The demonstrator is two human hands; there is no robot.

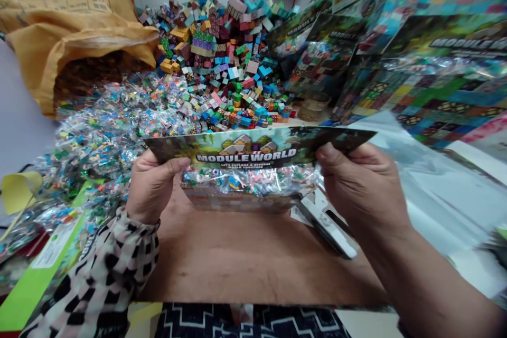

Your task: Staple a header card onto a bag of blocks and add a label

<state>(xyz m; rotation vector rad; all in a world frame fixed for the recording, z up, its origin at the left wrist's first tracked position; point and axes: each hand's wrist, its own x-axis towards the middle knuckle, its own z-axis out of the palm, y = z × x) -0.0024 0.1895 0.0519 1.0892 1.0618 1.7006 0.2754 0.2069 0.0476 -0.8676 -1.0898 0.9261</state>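
Left hand (pixel 152 185): fingers clamped on the left end of the header card (pixel 253 149), thumb on its printed face
Right hand (pixel 356 182): fingers pinched on the card's right end; a white stapler (pixel 330 227) lies just below them
Filled bag (pixel 249 182): hangs under the card between both hands, packed with small pieces
Progress: bag looks filled and card folded over its mouth; fastening appears not yet done
Beyond the fingers: block pile (pixel 225 58); sachet heap (pixel 114 127) on the desk (pixel 245 259)
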